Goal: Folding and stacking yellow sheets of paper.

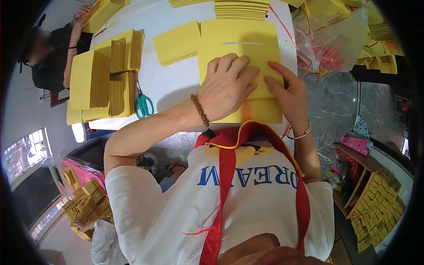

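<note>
Left hand [227,86] lies open, fingers spread flat on the square yellow paper stack [238,44]; right hand [289,92] presses open-fingered just beside it, on that stack's right edge.

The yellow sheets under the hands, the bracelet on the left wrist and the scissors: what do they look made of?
The yellow sheets look like thin matte paper: flat, stacked, with crisp edges. The bracelet on the left hand seems to be brown beads, perhaps wood; the look leaves that open. The scissors have pale blades, probably metal, and smooth teal handles, likely plastic.
</note>
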Available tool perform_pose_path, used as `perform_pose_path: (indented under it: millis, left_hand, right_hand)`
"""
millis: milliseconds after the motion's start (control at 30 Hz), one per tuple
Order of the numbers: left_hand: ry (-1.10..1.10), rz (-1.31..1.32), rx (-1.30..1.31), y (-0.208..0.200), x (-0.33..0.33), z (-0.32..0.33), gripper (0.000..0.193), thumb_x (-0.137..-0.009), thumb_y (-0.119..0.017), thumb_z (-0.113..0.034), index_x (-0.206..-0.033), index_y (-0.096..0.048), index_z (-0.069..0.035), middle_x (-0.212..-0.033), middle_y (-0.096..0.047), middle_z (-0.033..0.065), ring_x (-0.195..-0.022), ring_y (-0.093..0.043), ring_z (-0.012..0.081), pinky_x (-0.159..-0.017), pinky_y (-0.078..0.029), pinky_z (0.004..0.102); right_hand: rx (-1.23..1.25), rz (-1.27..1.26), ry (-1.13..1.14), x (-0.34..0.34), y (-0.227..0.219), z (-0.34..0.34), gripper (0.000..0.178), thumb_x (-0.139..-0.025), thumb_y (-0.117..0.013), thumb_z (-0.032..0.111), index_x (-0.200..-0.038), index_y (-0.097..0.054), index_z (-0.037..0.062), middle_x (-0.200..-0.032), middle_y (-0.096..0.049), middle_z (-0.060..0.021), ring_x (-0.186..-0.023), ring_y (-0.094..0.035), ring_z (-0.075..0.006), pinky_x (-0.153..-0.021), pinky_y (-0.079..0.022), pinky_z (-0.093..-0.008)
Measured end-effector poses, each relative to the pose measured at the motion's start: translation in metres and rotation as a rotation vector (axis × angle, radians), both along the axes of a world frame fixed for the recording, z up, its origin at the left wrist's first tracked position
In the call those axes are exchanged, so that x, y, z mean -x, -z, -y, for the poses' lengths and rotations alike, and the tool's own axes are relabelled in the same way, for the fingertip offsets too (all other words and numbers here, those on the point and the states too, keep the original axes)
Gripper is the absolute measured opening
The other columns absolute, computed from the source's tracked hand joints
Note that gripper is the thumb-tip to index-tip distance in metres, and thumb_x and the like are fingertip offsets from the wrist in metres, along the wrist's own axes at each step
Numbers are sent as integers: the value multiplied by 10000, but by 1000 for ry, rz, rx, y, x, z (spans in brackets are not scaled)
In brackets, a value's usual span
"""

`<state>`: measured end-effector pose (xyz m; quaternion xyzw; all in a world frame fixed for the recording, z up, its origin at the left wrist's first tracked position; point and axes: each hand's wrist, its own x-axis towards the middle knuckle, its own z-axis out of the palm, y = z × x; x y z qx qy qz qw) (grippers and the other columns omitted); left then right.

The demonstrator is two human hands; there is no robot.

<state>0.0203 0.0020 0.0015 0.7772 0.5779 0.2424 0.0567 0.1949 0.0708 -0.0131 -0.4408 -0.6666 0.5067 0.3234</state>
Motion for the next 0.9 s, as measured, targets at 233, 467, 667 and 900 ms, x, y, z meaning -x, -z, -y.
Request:
perform_pose_path:
  millis: [233, 467, 667, 900]
  left_hand:
    - [-23, 15, 10, 11, 1, 5, 441, -771, -640, -148, -1184, -508, -68, -1214, -445, 120, -1130, -396, 301, -906, -304, 410]
    - [-13, 89, 4, 13, 9, 11, 428, -761, -633, -124, -1165, -509, -62, -1217, -446, 121, -1150, -381, 304, -920, -294, 410]
    - [87, 163, -41, 1, 14, 13, 445, -745, -654, -198, -1144, -527, -49, -1181, -478, 127, -1098, -420, 311, -919, -301, 403]
    - [65, -323, -28, -8, 4, 18, 514, -690, -643, -220, -1140, -522, -3, -1109, -526, 125, -975, -492, 273, -784, -406, 345]
  right_hand:
    - [-779, 389, -223, -17, -27, 18, 304, -780, -654, 224, -1050, -634, 84, -1116, -593, -62, -1055, -555, -198, -875, -390, -384]
    - [-759, 414, -425, -19, -4, 38, 313, -801, -602, 246, -1083, -627, 113, -1172, -563, -25, -1187, -469, -208, -998, -265, -465]
    - [-637, 314, -416, -26, 7, 37, 330, -796, -582, 176, -1116, -617, 105, -1191, -551, -43, -1214, -438, -275, -1009, -287, -471]
    - [72, -226, -317, -47, 11, 16, 325, -893, -492, 199, -1124, -570, -16, -1135, -586, -124, -1173, -482, -293, -1014, -329, -436]
